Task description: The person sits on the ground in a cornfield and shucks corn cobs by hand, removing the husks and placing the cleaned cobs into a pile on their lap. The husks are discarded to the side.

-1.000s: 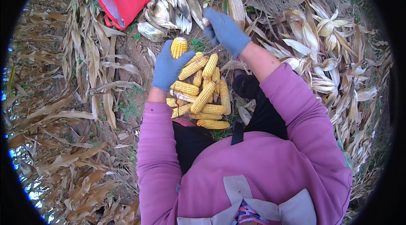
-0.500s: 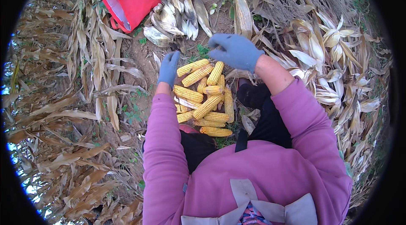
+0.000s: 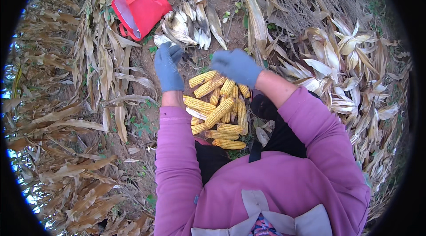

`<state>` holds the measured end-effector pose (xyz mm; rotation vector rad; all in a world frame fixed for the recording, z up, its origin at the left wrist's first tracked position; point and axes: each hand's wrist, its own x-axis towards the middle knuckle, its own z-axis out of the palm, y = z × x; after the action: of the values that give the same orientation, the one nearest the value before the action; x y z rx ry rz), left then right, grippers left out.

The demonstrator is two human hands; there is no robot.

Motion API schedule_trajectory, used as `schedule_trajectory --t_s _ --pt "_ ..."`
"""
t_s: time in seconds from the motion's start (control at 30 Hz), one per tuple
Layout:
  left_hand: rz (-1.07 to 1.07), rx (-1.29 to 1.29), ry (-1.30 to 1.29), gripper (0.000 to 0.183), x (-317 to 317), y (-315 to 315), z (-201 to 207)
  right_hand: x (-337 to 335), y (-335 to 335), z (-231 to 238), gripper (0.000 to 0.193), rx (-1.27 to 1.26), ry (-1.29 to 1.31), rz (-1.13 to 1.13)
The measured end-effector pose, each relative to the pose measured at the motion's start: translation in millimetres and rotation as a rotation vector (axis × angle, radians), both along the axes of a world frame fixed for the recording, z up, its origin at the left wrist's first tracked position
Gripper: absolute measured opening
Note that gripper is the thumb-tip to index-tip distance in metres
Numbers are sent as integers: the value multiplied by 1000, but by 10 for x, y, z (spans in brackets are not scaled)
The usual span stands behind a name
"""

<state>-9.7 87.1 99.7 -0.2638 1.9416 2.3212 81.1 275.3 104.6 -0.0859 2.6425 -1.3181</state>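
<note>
Blue-grey knit, both gloves: L hand [image 3: 168,67] part-curled, fingertips at papery, husk-wrapped ears [image 3: 179,25], can't tell if gripping. R hand [image 3: 237,65] bent, blurry, grip hidden. Bumpy yellow cobs [image 3: 219,112] heaped just my side of R fingers, pile's top partly covered. Limp red bag [image 3: 150,12] beyond L fingers.

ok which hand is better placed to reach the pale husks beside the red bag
Probably the left hand: in this view its fingers are right at the near edge of the pale husks, though contact is unclear. The right hand looks farther off, near the yellow cobs.
</note>
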Motion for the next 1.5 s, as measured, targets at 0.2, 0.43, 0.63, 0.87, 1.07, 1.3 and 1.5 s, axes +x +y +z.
schedule_trajectory --t_s 0.2,0.43,0.63,0.87,1.07,1.3,1.5 --pt "162 -201 -116 34 -342 -954 -1166 14 2045 30 56 722 574 -1067" --pt "-196 -304 -325 37 -330 -487 -1650 -77 893 518 48 -31 418 -556" --pt "-204 -166 -603 73 -705 132 -1889 -118 752 568 35 -55 198 -334" --pt "29 198 -711 48 -1106 659 -2062 -199 891 511 32 -93 197 -293" --pt "198 245 -618 30 -1188 485 -2078 -298 870 470 35 -69 125 -142" --pt "51 499 -599 31 -576 191 -864 -259 730 367 38 90 47 3" --pt "-213 682 -488 30 484 151 -24 -219 550 125 55 -96 -86 -120"
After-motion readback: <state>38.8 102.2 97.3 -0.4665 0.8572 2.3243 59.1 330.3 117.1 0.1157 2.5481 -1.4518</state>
